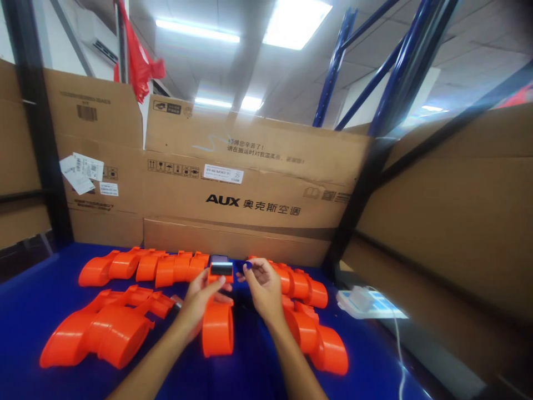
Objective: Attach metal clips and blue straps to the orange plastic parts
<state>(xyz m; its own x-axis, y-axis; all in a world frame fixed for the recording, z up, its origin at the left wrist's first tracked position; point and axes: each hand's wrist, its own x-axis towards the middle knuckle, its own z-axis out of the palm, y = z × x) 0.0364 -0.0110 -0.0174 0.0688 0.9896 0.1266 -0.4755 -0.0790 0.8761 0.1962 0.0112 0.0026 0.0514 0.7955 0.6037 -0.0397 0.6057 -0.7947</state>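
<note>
My left hand is closed around an orange plastic tape dispenser. Its round ring hangs toward me, and a dark head with a pale toothed edge points away. Just to the right, my right hand pinches a small dark blue piece between thumb and fingers; its exact kind is unclear. The two hands are close together but apart. My left fingers hide the middle of the dispenser. Similar orange dispensers lie near my left forearm, with more beside my right forearm.
A blue table surface carries rows of orange dispensers, including a far left row and a far right row. Cardboard panels wall off the back. At right are a dark post and a white power strip with a cable.
</note>
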